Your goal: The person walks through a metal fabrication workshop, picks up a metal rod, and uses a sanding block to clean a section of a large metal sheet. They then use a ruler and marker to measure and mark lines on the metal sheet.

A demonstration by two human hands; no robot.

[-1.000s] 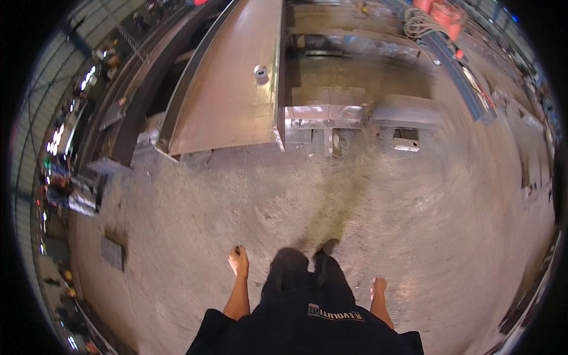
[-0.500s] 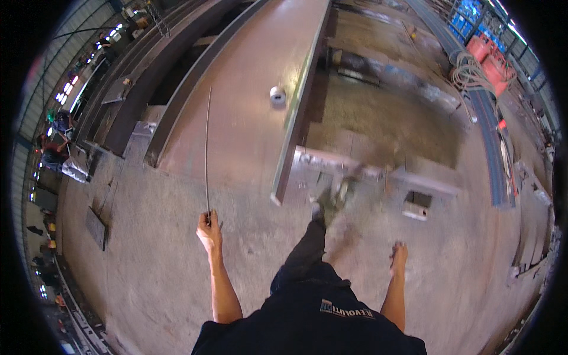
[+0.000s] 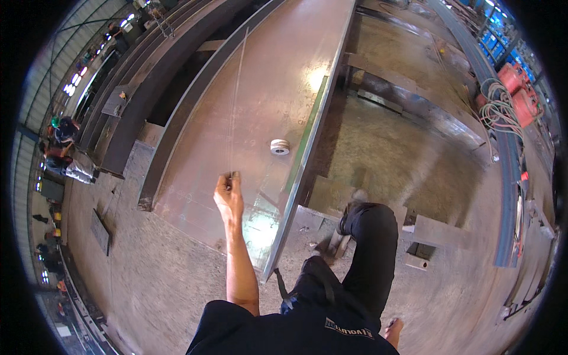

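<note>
My left hand (image 3: pixel 229 198) is closed around the lower end of a long thin metal rod (image 3: pixel 239 89). The rod points away from me over a broad steel beam (image 3: pixel 225 139) with raised side edges. A white ring-shaped roll (image 3: pixel 280 147) rests on the beam's flat face, right of the rod and apart from it. Low by my side, my right hand (image 3: pixel 393 328) has curled fingers; most of it is hidden behind my body, and I cannot make out what it holds, if anything.
Steel cross-pieces (image 3: pixel 414 112) lie right of the beam, near my bent leg. A small hollow block (image 3: pixel 418 260) sits on the floor. Red gas cylinders (image 3: pixel 520 97) and coiled hose (image 3: pixel 500 109) stand at far right. Other people (image 3: pixel 64 148) work at far left.
I have moved forward toward the beam, with one knee now raised. My left hand and the rod are now over the beam's face. My right hand has dropped back beside my body.
</note>
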